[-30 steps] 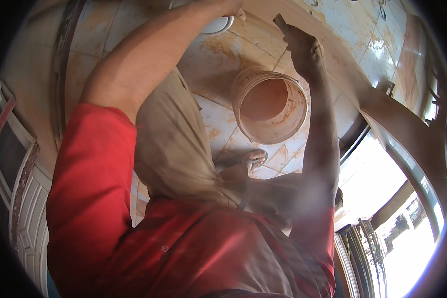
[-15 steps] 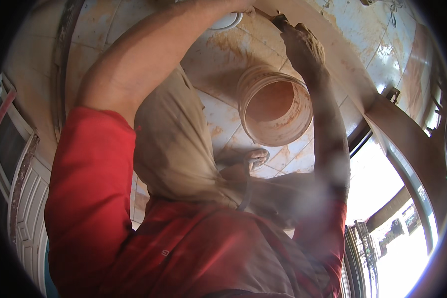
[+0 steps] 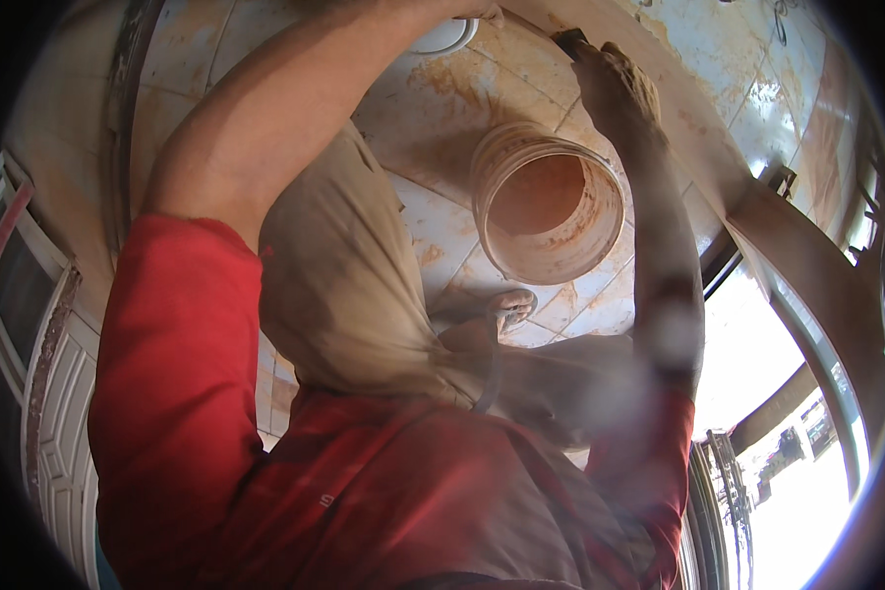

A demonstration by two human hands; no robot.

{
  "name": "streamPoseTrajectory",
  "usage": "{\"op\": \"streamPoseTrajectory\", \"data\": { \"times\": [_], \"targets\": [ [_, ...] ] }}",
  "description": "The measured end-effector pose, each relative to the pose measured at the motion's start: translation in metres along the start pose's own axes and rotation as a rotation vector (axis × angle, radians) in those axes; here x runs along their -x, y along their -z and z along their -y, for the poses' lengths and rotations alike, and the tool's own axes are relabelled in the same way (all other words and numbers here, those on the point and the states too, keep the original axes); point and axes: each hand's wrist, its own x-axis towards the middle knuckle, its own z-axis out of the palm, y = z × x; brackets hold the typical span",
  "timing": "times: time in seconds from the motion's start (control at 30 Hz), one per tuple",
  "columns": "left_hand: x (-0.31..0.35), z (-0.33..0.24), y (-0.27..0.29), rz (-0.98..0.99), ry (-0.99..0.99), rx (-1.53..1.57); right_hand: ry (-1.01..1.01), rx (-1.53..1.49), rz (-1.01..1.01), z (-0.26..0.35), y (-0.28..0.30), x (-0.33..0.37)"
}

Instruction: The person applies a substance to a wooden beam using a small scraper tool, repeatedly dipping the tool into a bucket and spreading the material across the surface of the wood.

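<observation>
The right hand [image 3: 619, 90] is closed around a small dark tool [image 3: 569, 41], whose end juts from the finger side toward the left; what kind of tool it is cannot be made out. Just beyond the tool runs a long tan board [image 3: 693, 118], bending with the lens down toward the right; whether the tool touches it, I cannot tell. The left hand [image 3: 479, 11] is near the same board at the upper edge, its fingers partly cut off, so I cannot tell whether it is open or gripping something. Just below it shows part of a round white object [image 3: 445, 37], the rest covered by the left forearm. Between the forearms, a bucket [image 3: 572, 254] stands on the stained floor tiles [image 3: 441, 231], its mouth facing the camera and its inner wall smeared; the brownish surface deep inside is too shaded to identify. The right forearm passes close beside the bucket's rim. Nearer the body are a foot [image 3: 511, 307], tan trousers [image 3: 349, 251] and a red shirt [image 3: 182, 344], which hide much of the floor below. Farther left stands a white panelled door [image 3: 67, 433]; on the right, glare in a bright opening [image 3: 806, 521] washes out most detail, and a pale blur veils the right forearm.
</observation>
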Motion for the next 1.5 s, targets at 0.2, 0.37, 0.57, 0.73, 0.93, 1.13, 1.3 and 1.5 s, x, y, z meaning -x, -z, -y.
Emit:
{"op": "streamPoseTrajectory", "data": {
  "times": [0.2,0.37,0.57,0.73,0.93,1.13,1.3,1.5],
  "targets": [
    [0.002,-0.004,-0.001,-0.030,0.005,-0.015,-0.022,0.031,0.037,-0.022,0.005,0.016],
    [-0.002,0.003,-0.006,-0.030,-0.016,-0.007,0.083,-0.113,-0.140,0.005,0.005,-0.009],
    [-0.005,0.005,-0.015,-0.070,-0.045,-0.018,0.102,-0.106,-0.156,0.024,-0.020,-0.020],
    [-0.003,0.002,-0.010,-0.014,-0.004,0.036,-0.023,-0.167,-0.095,0.039,-0.017,-0.021],
    [-0.003,-0.003,-0.007,-0.054,-0.050,-0.017,0.002,-0.122,-0.180,0.000,-0.062,-0.031],
    [-0.002,0.016,-0.019,-0.104,-0.018,-0.041,-0.011,-0.140,-0.126,0.034,-0.038,-0.016],
    [0.000,0.006,-0.007,-0.022,-0.013,0.010,-0.088,-0.114,-0.186,0.015,-0.063,-0.015],
    [0.000,0.002,-0.002,-0.021,0.000,-0.021,-0.141,-0.189,-0.130,0.013,-0.047,-0.012]
  ]
}}
